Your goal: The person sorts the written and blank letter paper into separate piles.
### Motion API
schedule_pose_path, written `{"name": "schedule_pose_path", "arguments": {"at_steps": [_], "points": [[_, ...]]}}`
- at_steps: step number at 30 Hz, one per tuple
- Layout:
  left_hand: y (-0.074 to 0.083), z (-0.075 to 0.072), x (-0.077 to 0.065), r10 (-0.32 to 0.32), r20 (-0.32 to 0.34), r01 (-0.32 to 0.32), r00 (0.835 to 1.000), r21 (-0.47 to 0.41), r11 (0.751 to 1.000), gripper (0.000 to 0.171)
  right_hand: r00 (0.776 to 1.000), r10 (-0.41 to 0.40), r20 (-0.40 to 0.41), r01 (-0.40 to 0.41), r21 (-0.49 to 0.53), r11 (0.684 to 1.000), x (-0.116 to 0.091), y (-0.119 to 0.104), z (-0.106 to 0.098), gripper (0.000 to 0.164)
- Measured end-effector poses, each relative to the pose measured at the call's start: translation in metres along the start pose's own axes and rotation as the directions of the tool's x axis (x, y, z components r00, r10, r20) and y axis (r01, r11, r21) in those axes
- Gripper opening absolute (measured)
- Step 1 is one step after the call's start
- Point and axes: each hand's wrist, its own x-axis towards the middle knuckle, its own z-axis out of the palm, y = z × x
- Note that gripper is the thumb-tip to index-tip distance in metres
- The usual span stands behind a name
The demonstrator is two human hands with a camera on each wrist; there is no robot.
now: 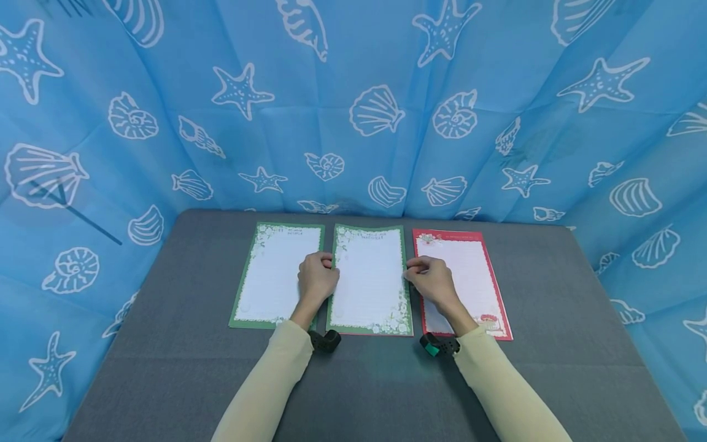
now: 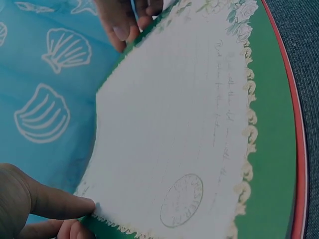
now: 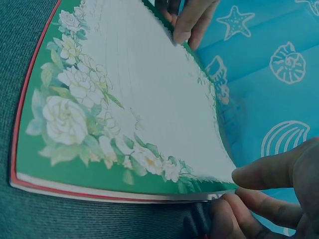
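Observation:
In the middle of the table lies a small stack of writing paper (image 1: 369, 276), topped by a green-bordered sheet with white flowers; red and white layers show along its near edge. My left hand (image 1: 318, 277) pinches its left edge, thumb on top and fingers beneath. On the opposite side, my right hand (image 1: 432, 279) pinches the right edge the same way. Between them the paper (image 3: 164, 99) bows in the right wrist view. An oval stamp print (image 2: 182, 200) and faint script mark one corner in the left wrist view.
Another green-bordered sheet (image 1: 273, 276) lies to the left, partly under my left hand and wrist. To the right is a red-bordered sheet (image 1: 469, 276), overlapped by my right hand. Grey cloth (image 1: 552, 294) covers the table; a blue shell-print curtain (image 1: 381, 153) hangs behind it.

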Motion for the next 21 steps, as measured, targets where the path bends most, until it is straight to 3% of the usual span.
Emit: {"name": "schedule_pose_path", "arguments": {"at_steps": [12,21], "points": [[0.0024,-0.0048,-0.0014,-0.005,0.043,0.009,0.999,-0.107,0.994,0.026,1.000,0.028,-0.002,-0.028,0.142,0.990,0.0010,0.0019,0.0029,0.026],[0.0024,-0.0092,-0.0012,0.027,0.065,-0.021,0.998,-0.090,0.996,0.016,0.999,0.038,0.016,-0.040,0.227,0.973,0.0003,-0.0018,0.0021,0.028]]}}
